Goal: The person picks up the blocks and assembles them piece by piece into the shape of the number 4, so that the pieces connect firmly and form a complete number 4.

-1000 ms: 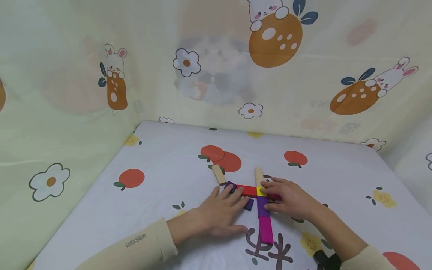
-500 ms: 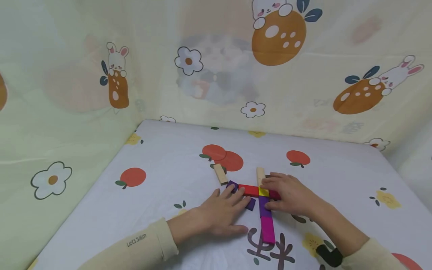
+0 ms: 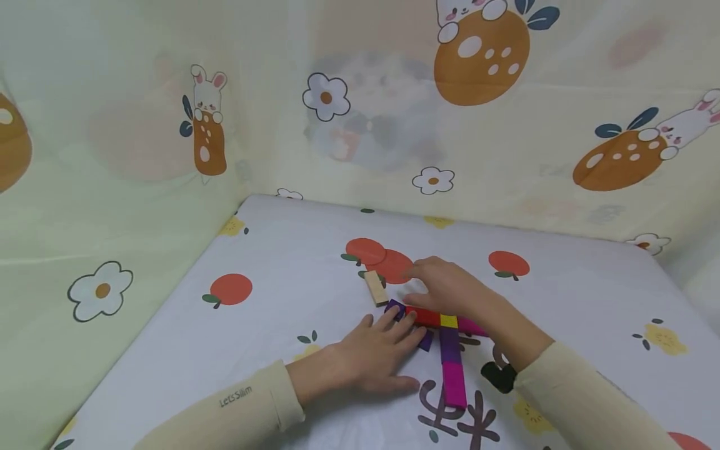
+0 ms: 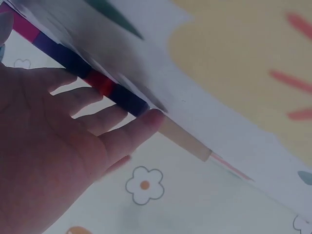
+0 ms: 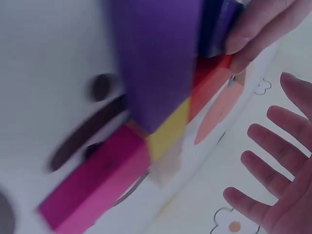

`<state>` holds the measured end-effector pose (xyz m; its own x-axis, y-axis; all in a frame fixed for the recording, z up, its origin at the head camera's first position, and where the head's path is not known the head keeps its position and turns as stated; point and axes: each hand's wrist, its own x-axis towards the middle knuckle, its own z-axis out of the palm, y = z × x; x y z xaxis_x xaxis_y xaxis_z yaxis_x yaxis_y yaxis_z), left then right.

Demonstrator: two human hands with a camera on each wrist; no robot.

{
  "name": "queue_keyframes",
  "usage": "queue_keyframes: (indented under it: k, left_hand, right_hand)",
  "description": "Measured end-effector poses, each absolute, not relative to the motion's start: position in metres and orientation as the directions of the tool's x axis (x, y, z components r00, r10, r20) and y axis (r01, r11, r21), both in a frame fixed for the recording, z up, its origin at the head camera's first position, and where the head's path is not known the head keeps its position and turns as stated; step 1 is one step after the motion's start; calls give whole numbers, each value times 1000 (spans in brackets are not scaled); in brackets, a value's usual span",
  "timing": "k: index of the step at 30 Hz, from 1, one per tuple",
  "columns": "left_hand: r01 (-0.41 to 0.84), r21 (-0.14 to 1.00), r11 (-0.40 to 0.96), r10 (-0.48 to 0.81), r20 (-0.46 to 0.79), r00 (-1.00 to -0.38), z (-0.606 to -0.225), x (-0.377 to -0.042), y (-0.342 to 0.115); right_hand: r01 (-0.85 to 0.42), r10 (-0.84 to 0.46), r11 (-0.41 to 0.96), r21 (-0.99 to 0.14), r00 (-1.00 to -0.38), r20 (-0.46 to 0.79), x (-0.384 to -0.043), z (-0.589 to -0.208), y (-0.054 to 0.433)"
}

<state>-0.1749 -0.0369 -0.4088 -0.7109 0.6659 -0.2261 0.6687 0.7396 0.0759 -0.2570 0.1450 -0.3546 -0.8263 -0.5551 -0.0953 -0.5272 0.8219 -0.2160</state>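
Observation:
Wooden blocks form a cross on the cloth: a yellow block (image 3: 448,321) in the centre, a red block (image 3: 429,317) to its left, a magenta block (image 3: 472,327) to its right, and a purple block (image 3: 450,345) then another magenta block (image 3: 454,385) towards me. A natural wood block (image 5: 166,165) extends beyond the yellow one. My left hand (image 3: 375,356) lies with fingers spread, fingertips at the red block and two dark purple blocks (image 3: 425,341). Over the cross's far left side is my right hand (image 3: 450,289), fingers loose and holding nothing, near a loose plain wood block (image 3: 375,289).
A white cloth (image 3: 292,275) printed with fruit and flowers covers the table. Pale patterned curtains (image 3: 253,125) hang along the left and back edges.
My right hand has lifted from the cross and moved left and away from me, uncovering the magenta block on the right. My left hand stays at the blocks. The head view shifts slightly.

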Motion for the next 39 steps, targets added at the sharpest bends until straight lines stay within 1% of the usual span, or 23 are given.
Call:
queue_keyframes:
  k: [4, 11, 21, 28, 35, 39]
  left_hand:
    - [671, 68, 739, 664, -244, -707, -408, -176, -33]
    - [676, 46, 735, 667, -229, -709, -404, -175, -33]
    - [678, 24, 735, 667, -208, -715, -404, -172, -35]
    - [675, 28, 737, 664, -214, -716, -404, -172, -36]
    - [674, 21, 738, 662, -216, -718, -406, -173, -34]
    - [671, 23, 741, 659, -217, -721, -406, -173, -34]
  right_hand:
    - [-529, -565, 815, -236, -815, -125, -269, -354, 131]
    - [-530, -587, 795, -295, -795, -154, -283, -361, 108]
    - [-561, -593, 804, -197, -784, -186, -288, -373, 93]
    - [-577, -610, 791, -203, -770, -190, -289, -377, 90]
    - [-578, -614, 788, -214, -766, -191, -289, -377, 91]
    - [-575, -611, 788, -220, -773, -170, -289, -378, 91]
